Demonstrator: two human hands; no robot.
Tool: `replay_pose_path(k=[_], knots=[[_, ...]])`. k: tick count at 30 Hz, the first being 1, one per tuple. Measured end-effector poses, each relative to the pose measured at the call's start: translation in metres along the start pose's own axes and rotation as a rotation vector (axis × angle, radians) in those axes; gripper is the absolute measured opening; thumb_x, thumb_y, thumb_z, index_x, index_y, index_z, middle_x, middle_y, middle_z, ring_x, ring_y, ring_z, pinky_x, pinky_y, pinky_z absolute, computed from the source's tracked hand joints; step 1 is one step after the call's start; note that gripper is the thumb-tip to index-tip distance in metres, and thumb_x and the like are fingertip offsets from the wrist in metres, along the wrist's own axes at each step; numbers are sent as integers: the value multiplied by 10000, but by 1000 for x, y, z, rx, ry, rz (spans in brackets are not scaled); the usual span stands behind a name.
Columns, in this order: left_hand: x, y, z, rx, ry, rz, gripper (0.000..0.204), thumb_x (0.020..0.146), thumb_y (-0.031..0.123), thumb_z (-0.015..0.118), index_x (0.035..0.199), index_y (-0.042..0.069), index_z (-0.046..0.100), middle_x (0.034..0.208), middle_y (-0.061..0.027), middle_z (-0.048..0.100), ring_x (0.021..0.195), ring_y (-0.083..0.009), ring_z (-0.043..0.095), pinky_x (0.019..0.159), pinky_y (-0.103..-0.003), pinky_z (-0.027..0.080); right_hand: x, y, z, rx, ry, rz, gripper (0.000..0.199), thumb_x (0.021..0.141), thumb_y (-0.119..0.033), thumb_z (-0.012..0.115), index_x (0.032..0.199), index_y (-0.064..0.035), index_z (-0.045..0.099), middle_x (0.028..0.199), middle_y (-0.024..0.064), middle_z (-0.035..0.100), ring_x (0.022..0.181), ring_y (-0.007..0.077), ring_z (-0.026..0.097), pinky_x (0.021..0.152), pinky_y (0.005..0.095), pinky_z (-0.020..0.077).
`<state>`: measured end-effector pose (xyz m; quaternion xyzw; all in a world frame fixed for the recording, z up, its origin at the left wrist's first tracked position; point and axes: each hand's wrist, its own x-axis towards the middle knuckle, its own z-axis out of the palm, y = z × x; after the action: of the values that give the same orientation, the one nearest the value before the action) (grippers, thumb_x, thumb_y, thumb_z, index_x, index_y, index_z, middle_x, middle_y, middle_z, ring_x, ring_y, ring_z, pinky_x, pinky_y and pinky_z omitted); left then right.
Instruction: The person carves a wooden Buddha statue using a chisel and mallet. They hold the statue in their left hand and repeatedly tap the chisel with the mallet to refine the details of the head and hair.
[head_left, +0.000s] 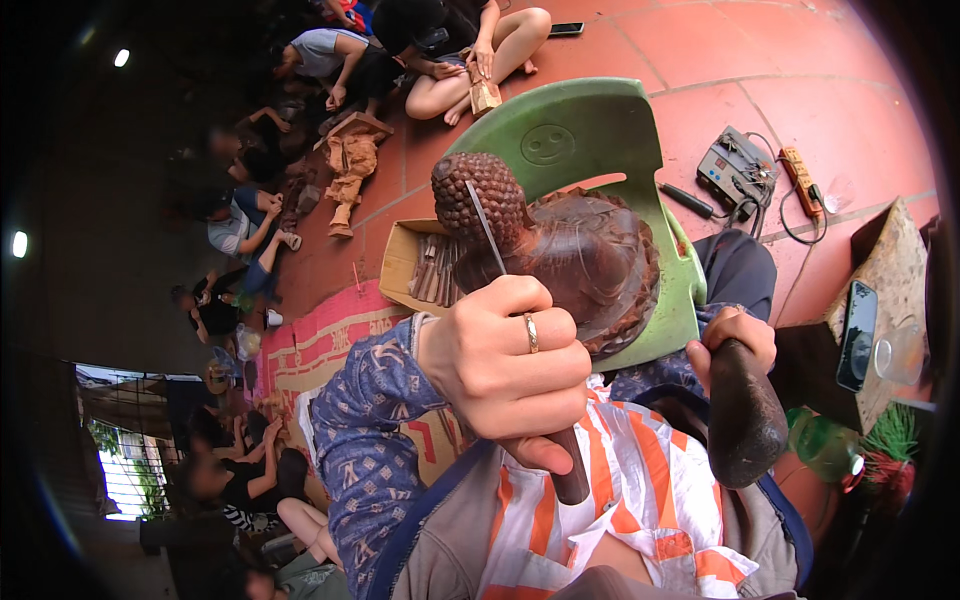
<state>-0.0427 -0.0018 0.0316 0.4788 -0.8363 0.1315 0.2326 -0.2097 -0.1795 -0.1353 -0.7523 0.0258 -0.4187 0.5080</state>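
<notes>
My left hand (pixel 510 360), with a ring on one finger, is closed around the handle of a carving chisel (pixel 570 470). The chisel's thin metal blade points away from me, its tip over the curled hair of a dark wooden Buddha carving (pixel 478 195); whether it touches the wood I cannot tell. The carving lies tilted on a green plastic chair (pixel 600 110), head to the left, shoulders and base to the right. To the right, my right hand (pixel 738 340) grips a dark, club-shaped wooden mallet (pixel 745 420), held apart from the chisel.
An open box of chisels (pixel 432 270) sits left of the chair. On the tiled floor at right are a grey control box (pixel 738 168) and an orange power strip (pixel 800 180). A phone (pixel 857 335) and plastic cup (pixel 898 355) rest on a wooden block. Several people sit at left.
</notes>
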Motion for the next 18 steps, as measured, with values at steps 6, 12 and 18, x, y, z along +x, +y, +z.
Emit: replay_pose_path(k=[6,12,18], knots=[[0,-1,-4,28,-24,-3,485,948,445,430,580,133,387,593,4,371,519,-149,422,497,-300,306,4,-6,1,-23,-35,-42,237,587,-38,736,618,-67,503,537,52,520,460,212,533,471,304,402],[-4,1,-7,-9,-31,-18,508,961,436,380,557,129,366,564,-1,375,474,-151,395,464,-303,275,6,-7,2,-35,-69,-85,241,585,-40,737,614,-78,501,536,49,515,452,214,526,462,311,394],[0,-3,-6,-52,48,12,500,948,429,401,550,135,333,565,3,337,469,-148,374,450,-307,247,9,-14,-1,-72,-63,-133,244,576,-25,734,607,-78,497,536,46,503,447,216,517,453,318,382]])
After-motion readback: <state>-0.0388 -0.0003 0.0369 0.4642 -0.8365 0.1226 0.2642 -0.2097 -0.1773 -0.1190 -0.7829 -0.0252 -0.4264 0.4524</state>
